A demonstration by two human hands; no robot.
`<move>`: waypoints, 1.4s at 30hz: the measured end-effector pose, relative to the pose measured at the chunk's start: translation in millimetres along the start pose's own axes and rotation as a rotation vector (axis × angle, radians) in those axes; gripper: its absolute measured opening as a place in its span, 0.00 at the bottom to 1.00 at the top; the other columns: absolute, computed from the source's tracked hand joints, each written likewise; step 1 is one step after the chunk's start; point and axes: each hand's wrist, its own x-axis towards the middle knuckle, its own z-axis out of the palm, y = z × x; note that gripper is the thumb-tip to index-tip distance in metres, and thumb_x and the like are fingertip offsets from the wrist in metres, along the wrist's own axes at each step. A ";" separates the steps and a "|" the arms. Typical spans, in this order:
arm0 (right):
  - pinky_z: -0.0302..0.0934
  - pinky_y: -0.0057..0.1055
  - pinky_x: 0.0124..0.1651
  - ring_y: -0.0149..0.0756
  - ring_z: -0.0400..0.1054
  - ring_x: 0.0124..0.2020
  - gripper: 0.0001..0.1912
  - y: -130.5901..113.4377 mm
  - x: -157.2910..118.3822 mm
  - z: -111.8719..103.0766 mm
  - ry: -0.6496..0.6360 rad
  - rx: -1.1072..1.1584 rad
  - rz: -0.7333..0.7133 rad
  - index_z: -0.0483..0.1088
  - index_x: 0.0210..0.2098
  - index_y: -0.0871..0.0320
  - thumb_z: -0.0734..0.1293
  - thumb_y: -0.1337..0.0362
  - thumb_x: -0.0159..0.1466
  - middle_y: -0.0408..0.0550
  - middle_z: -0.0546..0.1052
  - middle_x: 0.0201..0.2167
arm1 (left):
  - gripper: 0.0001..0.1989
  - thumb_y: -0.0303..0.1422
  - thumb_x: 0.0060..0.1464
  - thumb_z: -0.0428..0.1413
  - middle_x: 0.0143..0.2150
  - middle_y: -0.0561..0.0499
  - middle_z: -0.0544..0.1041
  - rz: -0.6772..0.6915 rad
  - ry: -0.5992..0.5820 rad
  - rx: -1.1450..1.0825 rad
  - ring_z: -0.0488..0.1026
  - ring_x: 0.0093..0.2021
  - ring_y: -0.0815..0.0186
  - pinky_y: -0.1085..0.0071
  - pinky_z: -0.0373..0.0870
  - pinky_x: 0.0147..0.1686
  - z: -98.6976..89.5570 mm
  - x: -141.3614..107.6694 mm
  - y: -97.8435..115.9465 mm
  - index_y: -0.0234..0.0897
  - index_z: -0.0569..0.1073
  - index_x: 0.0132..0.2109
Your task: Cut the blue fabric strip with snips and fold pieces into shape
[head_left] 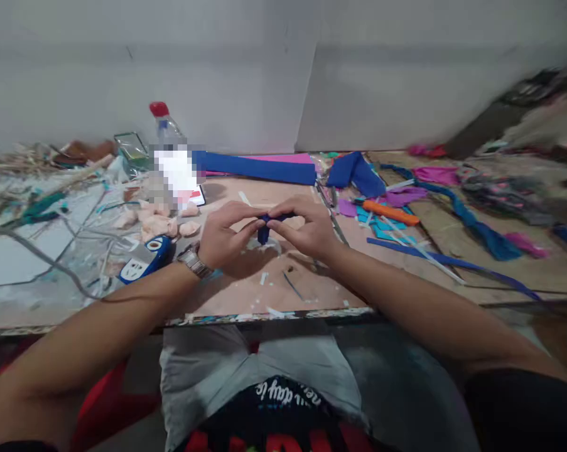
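In the middle of the head view, both my hands meet over the worktable [245, 295]. My left hand [226, 233], with a metal-banded watch [193, 260] on its wrist, pinches a small dark blue piece [263, 235] between thumb and fingertips. My right hand [306, 229] grips the same piece from the other side, thumb and index finger closed on it. The piece looks folded or rolled; its material I cannot make out, and the fingers hide part of it. Just beneath it a pale curved shape shows on the board.
Behind my hands lie a long blue strip [259, 168] and a folded blue piece [353, 174]. An orange-handled cutter [390, 212] and a narrow blue strip [448, 260] are on the right. Leftward are a blue-and-white power socket [144, 260], cables, peach scraps [158, 225] and a bright phone [174, 172].
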 end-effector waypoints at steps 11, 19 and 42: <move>0.69 0.40 0.43 0.40 0.77 0.37 0.09 -2.3 -0.4 1.3 -0.012 0.042 0.082 0.79 0.34 0.53 0.76 0.55 0.65 0.48 0.84 0.34 | 0.08 0.38 0.63 0.63 0.42 0.49 0.86 0.018 0.013 -0.003 0.81 0.42 0.61 0.60 0.76 0.45 1.7 1.3 -2.0 0.47 0.84 0.48; 0.70 0.40 0.45 0.41 0.77 0.39 0.07 -3.7 -2.0 2.2 0.002 0.064 0.185 0.80 0.34 0.54 0.76 0.57 0.64 0.48 0.84 0.35 | 0.12 0.37 0.63 0.63 0.47 0.47 0.86 0.074 -0.035 0.059 0.81 0.46 0.60 0.60 0.75 0.49 0.2 2.6 -0.7 0.44 0.82 0.52; 0.69 0.37 0.43 0.39 0.76 0.35 0.11 0.7 -1.4 5.1 -0.026 0.060 0.299 0.81 0.33 0.56 0.77 0.55 0.61 0.48 0.83 0.32 | 0.09 0.36 0.63 0.62 0.46 0.46 0.85 -0.065 -0.072 0.002 0.81 0.46 0.61 0.61 0.75 0.49 1.3 1.7 6.4 0.41 0.83 0.48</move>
